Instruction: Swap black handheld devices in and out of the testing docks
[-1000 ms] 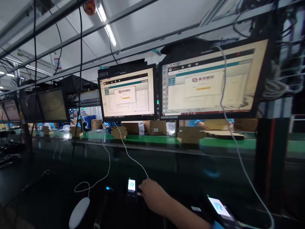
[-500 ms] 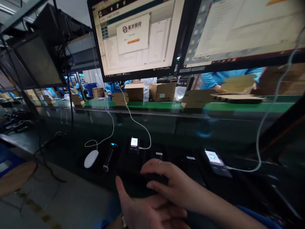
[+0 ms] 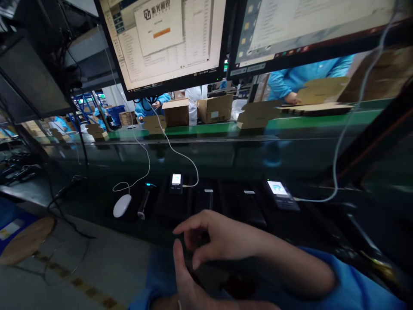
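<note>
My right hand (image 3: 222, 239) hovers low in front of the bench, its fingers curled around a small dark device (image 3: 189, 242) that is hard to make out. Beneath it lies my left hand (image 3: 189, 286), palm up, thumb raised against the same device; its fingers are hidden under my right forearm. On the dark bench beyond, a small device with a lit screen (image 3: 176, 181) is plugged into a white cable (image 3: 174, 150). A second lit device (image 3: 278, 190) lies to the right. Two dark devices (image 3: 204, 199) (image 3: 249, 203) lie between them.
A white mouse (image 3: 121, 205) and a dark wand with a blue light (image 3: 143, 201) lie left of the devices. Two monitors (image 3: 167, 38) (image 3: 309, 21) hang above. Behind runs a green conveyor (image 3: 297, 122) with cardboard boxes (image 3: 215, 108); a person in blue (image 3: 300, 77) works there. A round stool (image 3: 26, 239) stands at left.
My view tilted down. My right hand left the lit device on the bench and drew back toward me with a dark device; my left hand came up beneath it.
</note>
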Action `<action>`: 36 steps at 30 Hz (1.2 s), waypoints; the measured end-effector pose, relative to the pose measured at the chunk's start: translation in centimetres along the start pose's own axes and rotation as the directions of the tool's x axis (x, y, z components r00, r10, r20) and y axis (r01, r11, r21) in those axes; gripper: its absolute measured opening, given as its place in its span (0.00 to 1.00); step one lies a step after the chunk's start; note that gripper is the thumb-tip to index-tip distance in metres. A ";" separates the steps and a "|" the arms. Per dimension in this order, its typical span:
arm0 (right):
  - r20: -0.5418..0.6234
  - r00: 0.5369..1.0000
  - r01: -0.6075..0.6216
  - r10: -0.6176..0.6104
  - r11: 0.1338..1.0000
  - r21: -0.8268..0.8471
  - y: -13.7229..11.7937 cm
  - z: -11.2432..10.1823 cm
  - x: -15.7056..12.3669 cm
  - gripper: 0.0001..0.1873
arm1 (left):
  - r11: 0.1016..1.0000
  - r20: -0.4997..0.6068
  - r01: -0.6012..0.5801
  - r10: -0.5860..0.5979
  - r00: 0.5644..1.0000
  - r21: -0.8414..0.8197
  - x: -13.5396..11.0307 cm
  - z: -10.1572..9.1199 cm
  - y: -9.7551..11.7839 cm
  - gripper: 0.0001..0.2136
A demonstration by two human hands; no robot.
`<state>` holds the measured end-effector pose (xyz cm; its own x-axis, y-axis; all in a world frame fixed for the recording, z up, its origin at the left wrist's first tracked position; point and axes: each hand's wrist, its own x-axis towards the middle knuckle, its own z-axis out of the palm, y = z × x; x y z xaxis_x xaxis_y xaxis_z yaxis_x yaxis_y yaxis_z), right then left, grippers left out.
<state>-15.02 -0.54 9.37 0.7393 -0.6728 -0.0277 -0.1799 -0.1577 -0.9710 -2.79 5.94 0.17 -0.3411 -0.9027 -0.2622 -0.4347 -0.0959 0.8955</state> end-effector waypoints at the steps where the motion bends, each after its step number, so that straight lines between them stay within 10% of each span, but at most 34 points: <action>1: 0.016 1.000 0.004 -0.004 0.999 0.034 0.3 0.4 0.0 0.29 | 0.997 -0.050 0.034 -0.031 0.998 0.072 0.0 0.6 -1.0 0.60; 5: -0.006 0.999 0.049 -0.049 0.998 0.038 1.3 1.6 0.0 0.28 | 0.996 -0.157 0.086 -0.090 0.983 -0.032 0.0 3.6 -5.5 0.71; 12: -0.017 0.984 0.180 -0.179 0.981 0.066 2.2 1.0 0.1 0.17 | 0.906 -0.519 -0.390 0.257 0.815 -0.166 0.3 6.0 -6.5 0.67; 16: 0.030 0.990 0.131 -0.135 0.986 0.106 2.1 0.1 0.0 0.14 | 0.903 0.031 -0.017 0.034 0.999 -0.429 0.3 3.1 -4.9 0.57; 18: 0.054 0.991 0.119 -0.124 0.990 0.077 2.0 -0.2 -0.3 0.13 | 0.858 0.425 0.244 -0.033 0.905 -0.453 0.2 1.3 -4.0 0.49; 20: 0.059 0.991 0.121 -0.124 0.992 0.047 1.7 -0.4 -0.7 0.14 | 0.775 0.694 0.381 0.102 0.713 -0.505 0.1 -0.2 -3.0 0.54; 22: 0.011 0.993 0.118 -0.118 0.993 0.027 1.2 -0.6 -1.3 0.15 | 0.670 0.780 0.459 0.305 0.546 -0.583 0.1 -1.0 -1.9 0.61; 24: -0.055 0.993 0.105 -0.107 0.994 -0.037 0.7 -0.8 -2.0 0.13 | 0.598 0.749 0.456 0.466 0.472 -0.659 0.3 -1.5 -0.8 0.64; 28: -0.065 0.991 0.094 -0.115 0.958 -0.272 -0.5 -1.0 -3.8 0.11 | 0.527 0.515 0.115 0.723 0.460 -0.842 0.8 -2.0 0.9 0.56; 31: -0.113 0.988 0.052 -0.105 0.916 -0.397 -1.0 -1.0 -4.8 0.12 | 0.552 0.397 -0.132 0.726 0.561 -0.823 0.9 -2.6 1.5 0.48; 36: -0.197 0.975 0.012 -0.100 0.914 -0.405 -0.7 -0.8 -5.5 0.12 | 0.584 0.401 -0.093 0.655 0.641 -0.806 1.0 -2.8 1.3 0.41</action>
<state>-19.52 2.70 10.45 0.6113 -0.7827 0.1170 -0.4182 -0.4450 -0.7918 -1.33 3.73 2.10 -0.8373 -0.4732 0.2739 0.4495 -0.3106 0.8375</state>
